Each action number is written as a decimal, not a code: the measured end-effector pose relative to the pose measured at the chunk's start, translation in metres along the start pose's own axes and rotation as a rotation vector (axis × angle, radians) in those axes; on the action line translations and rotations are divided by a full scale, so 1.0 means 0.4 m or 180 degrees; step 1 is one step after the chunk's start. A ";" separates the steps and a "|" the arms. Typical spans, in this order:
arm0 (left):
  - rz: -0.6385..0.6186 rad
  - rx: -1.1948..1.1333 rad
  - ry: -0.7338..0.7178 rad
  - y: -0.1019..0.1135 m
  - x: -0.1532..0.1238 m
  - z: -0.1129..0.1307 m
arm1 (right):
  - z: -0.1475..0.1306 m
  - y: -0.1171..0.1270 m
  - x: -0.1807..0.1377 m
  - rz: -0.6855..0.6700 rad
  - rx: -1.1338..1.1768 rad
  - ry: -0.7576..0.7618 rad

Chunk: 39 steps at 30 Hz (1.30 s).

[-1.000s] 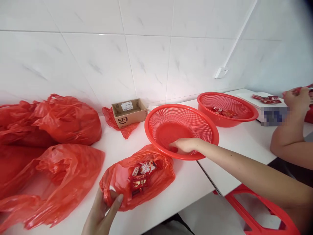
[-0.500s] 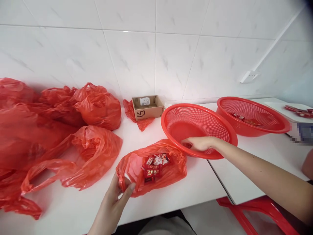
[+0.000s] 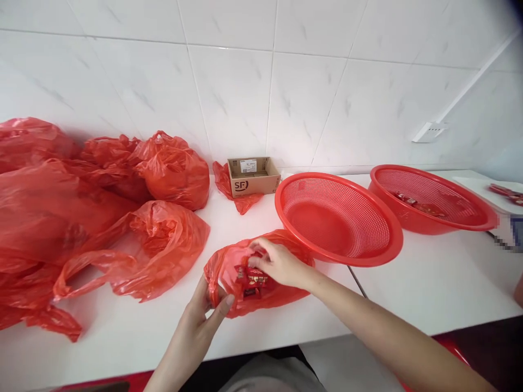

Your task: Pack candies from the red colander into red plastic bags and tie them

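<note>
My left hand (image 3: 204, 316) grips the near left rim of a thin red plastic bag (image 3: 286, 298), thumb outside, keeping its mouth spread. Several small red wrapped packets (image 3: 257, 280) with gold and white print lie inside. Over the bag's mouth is my right hand (image 3: 280, 264), its fingers pinched on a small red packet (image 3: 255, 255) that they mostly cover. Just right of the bag, touching or nearly touching it, a round red mesh basket (image 3: 393, 239) leans with its opening toward me.
Filled red bags (image 3: 175, 174) crowd the left side, with a loose, crumpled red bag (image 3: 180, 256) before them. A small cardboard box (image 3: 261, 186) stands by the wall. Another red basket (image 3: 429, 224) holds red packets at the right. Part of another person (image 3: 519, 291) shows at the right edge.
My right hand has come out of the near basket and moved left over the bag. My left hand still grips the bag's rim. The view has shifted slightly.
</note>
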State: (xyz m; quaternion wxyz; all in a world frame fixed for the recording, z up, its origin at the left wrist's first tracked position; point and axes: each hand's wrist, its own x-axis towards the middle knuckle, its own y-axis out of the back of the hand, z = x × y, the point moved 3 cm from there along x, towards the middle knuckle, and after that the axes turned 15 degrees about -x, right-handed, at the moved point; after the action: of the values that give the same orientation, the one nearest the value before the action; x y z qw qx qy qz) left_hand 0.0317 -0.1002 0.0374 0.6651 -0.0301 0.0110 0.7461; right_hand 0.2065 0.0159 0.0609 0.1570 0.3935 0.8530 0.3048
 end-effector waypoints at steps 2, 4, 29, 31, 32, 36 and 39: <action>0.0186 -0.0068 -0.0051 0.010 -0.008 0.008 | 0.023 -0.005 0.006 0.0394 -0.0223 0.0061; 0.0560 -0.0248 -0.0130 0.031 -0.014 0.017 | 0.042 0.011 -0.006 0.0647 -0.0630 0.0193; -0.0569 0.0771 0.0572 0.068 0.058 0.031 | 0.033 0.195 -0.164 -0.0920 -0.4105 -0.0483; -0.0694 0.0700 0.0396 0.071 0.072 0.060 | 0.012 0.217 -0.174 -0.0899 -0.4164 -0.0576; -0.0702 0.0637 0.0268 0.072 0.079 0.077 | 0.001 0.229 -0.177 -0.0859 -0.4156 -0.0605; -0.0493 0.0467 -0.0290 0.076 0.098 0.137 | -0.040 0.268 -0.189 -0.0694 -0.3912 -0.0627; -0.0357 0.0396 -0.0537 0.076 0.101 0.152 | -0.054 0.291 -0.198 -0.0548 -0.3744 -0.0572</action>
State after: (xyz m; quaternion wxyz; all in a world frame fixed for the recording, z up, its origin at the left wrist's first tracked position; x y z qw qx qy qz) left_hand -0.0048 -0.0603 0.0949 0.7050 0.0735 -0.0005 0.7054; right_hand 0.3132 0.0055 0.1546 0.4441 0.1943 0.5534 0.6774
